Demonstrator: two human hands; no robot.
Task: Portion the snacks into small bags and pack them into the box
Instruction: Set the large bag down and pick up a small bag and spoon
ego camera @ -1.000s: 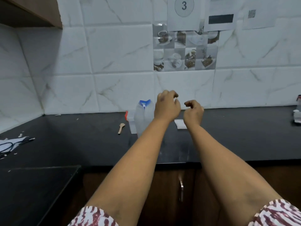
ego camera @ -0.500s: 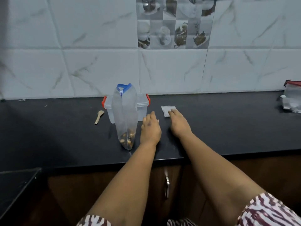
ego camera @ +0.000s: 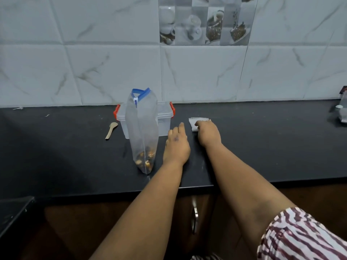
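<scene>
Snacks [ego camera: 144, 160] lie at the bottom of a tall clear bag [ego camera: 142, 128] with a blue zip top, which stands upright on the black counter [ego camera: 75, 156]; behind it, touching or nearly so, sits a clear plastic box [ego camera: 163, 121] with orange clips at each end, its lid on; a small wooden spoon [ego camera: 111, 130] lies on the counter just left of the box. The left hand [ego camera: 176, 147] rests palm down on the counter just right of the bag, its fingers straight and relaxed, holding nothing; the right hand [ego camera: 208, 133] lies beside it, its fingers bent down onto the near edge of a small flat stack of clear bags [ego camera: 196, 122]; whether they pinch the stack or only press on it I cannot tell. A striped sleeve [ego camera: 300, 237] shows at the lower right; a clear packet [ego camera: 342, 111] sits at the far right edge of the counter, partly cut off; white marbled tiles [ego camera: 206, 76] rise behind.
</scene>
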